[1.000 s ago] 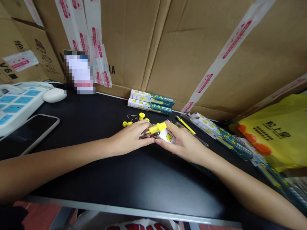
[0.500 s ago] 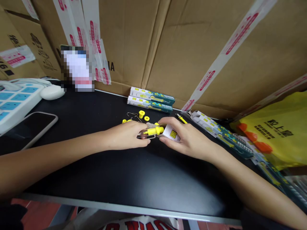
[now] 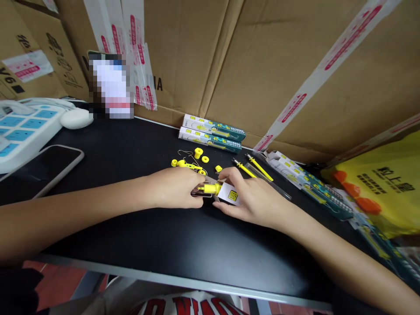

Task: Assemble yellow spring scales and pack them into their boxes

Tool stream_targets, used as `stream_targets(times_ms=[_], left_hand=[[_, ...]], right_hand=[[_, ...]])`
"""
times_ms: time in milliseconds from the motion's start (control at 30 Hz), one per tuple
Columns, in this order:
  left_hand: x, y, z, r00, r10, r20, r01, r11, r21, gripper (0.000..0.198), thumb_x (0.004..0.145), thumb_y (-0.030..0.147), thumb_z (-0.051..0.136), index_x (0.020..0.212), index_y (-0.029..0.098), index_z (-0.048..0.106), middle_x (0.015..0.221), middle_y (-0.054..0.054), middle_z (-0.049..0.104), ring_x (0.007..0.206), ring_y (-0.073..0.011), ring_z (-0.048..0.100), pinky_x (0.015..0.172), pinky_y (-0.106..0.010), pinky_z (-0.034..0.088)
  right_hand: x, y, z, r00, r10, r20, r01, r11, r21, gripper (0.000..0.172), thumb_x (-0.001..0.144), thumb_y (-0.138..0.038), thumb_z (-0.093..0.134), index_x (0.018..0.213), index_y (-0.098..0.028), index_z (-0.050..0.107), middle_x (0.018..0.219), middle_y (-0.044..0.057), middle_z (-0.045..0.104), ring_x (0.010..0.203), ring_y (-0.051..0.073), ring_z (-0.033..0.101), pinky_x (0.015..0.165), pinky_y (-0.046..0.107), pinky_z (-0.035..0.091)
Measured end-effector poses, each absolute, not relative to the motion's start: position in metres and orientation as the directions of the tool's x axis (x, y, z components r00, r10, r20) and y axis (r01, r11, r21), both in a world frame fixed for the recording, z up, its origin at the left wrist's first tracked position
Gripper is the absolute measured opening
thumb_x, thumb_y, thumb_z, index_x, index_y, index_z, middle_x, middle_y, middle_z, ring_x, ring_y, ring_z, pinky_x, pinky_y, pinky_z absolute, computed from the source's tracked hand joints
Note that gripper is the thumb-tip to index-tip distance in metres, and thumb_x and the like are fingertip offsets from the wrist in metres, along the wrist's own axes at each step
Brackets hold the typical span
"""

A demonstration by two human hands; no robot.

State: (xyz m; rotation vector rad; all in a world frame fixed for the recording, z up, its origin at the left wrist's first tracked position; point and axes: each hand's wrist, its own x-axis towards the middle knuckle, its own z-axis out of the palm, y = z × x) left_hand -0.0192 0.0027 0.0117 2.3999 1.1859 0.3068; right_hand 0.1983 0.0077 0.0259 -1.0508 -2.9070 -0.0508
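I see the black table running under both hands. The right hand curls around a white box, thumb opposite fingers; the left hand grips a clear-and-yellow tool, its yellow end meeting the box between them; whether inside, I can't tell. Loose yellow parts lie beyond.
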Motion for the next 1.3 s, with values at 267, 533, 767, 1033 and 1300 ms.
stream_targets(times_ms=[267,533,767,1033,1300], left_hand=[[-0.016,-0.007,0.014,0.611,0.783,-0.118,0.765,-0.545,0.342,0.017,0.072,0.032,0.055,0.081,0.019,0.061,0.07,-0.006,0.064,0.053,-0.0199,0.055,0.046,-0.028,0.029],[-0.014,-0.01,0.025,0.612,0.733,-0.298,0.69,-0.309,0.655,0.06,0.075,0.039,0.054,0.128,0.016,0.039,0.081,-0.001,0.065,0.064,-0.0172,0.058,0.055,-0.026,0.041],[-0.026,0.013,0.025,0.649,0.713,-0.265,0.551,-0.2,0.81,0.064,0.081,0.036,0.056,0.138,0.02,0.032,0.089,-0.001,0.068,0.061,-0.0126,0.062,0.057,-0.023,0.046],[-0.075,0.064,0.034,0.554,0.829,-0.078,0.245,-0.072,0.967,0.023,0.083,0.038,0.064,0.092,0.017,0.059,0.078,-0.005,0.07,0.068,-0.0146,0.067,0.06,-0.025,0.05],[-0.06,0.058,0.03,0.473,0.88,0.041,0.238,-0.173,0.956,0.012,0.076,0.022,0.071,0.083,0.014,0.065,0.067,-0.001,0.064,0.047,-0.0049,0.051,0.042,-0.017,0.041]], right_hand=[[0.189,-0.006,0.009,-0.854,0.519,0.038,0.52,0.848,0.105,0.036,0.09,-0.042,0.047,0.11,-0.012,0.043,0.076,0.008,0.07,0.057,0.022,0.066,0.046,0.029,0.031],[0.183,-0.01,0.004,-0.906,0.423,0.014,0.41,0.868,0.279,0.031,0.09,-0.029,0.045,0.118,-0.015,0.048,0.084,0.006,0.066,0.056,0.019,0.065,0.046,0.03,0.025],[0.195,0.005,0.021,-0.877,0.479,-0.031,0.46,0.857,0.232,0.034,0.094,-0.032,0.043,0.126,-0.022,0.049,0.088,0.004,0.067,0.059,0.016,0.064,0.048,0.027,0.028],[0.233,0.04,0.053,-0.776,0.625,0.09,0.627,0.747,0.222,0.036,0.095,-0.04,0.042,0.125,-0.021,0.048,0.091,0.006,0.072,0.068,0.019,0.066,0.059,0.027,0.04],[0.219,0.036,0.044,-0.75,0.659,0.063,0.656,0.727,0.204,0.033,0.091,-0.039,0.046,0.118,-0.02,0.046,0.082,0.004,0.073,0.059,0.02,0.065,0.053,0.027,0.036]])
